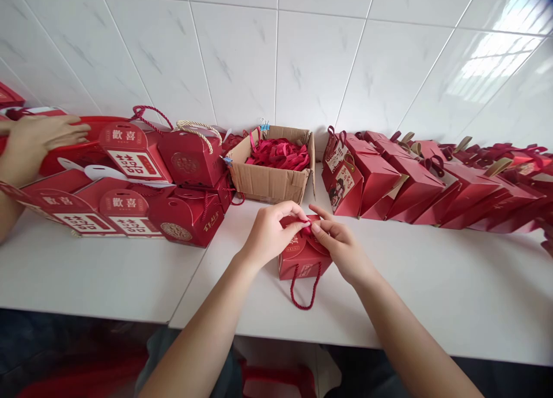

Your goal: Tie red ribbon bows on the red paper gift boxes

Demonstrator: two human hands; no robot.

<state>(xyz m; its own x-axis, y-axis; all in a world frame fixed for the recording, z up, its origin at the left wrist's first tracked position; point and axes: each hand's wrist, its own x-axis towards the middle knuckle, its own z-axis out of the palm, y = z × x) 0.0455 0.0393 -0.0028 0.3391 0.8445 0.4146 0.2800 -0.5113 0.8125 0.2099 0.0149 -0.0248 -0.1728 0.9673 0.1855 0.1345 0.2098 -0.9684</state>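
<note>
A small red gift box [301, 266] stands on the white table in front of me, its dark red rope handle [303, 307] hanging down over the near side. On top of the box, my left hand [276, 230] pinches a crimson ribbon [307, 227] between thumb and index finger. From the other side my right hand [336, 240] grips the same ribbon by thumb and fingertips, its other fingers spread. My fingers partly hide the ribbon and the box's top.
A cardboard carton [268, 181] of crimson ribbons stands behind. Stacked red gift boxes [132, 153] fill the left, where another person's hand [45, 136] reaches over a red basin [97, 121]. A row of red boxes [415, 185] lines the right along the tiled wall.
</note>
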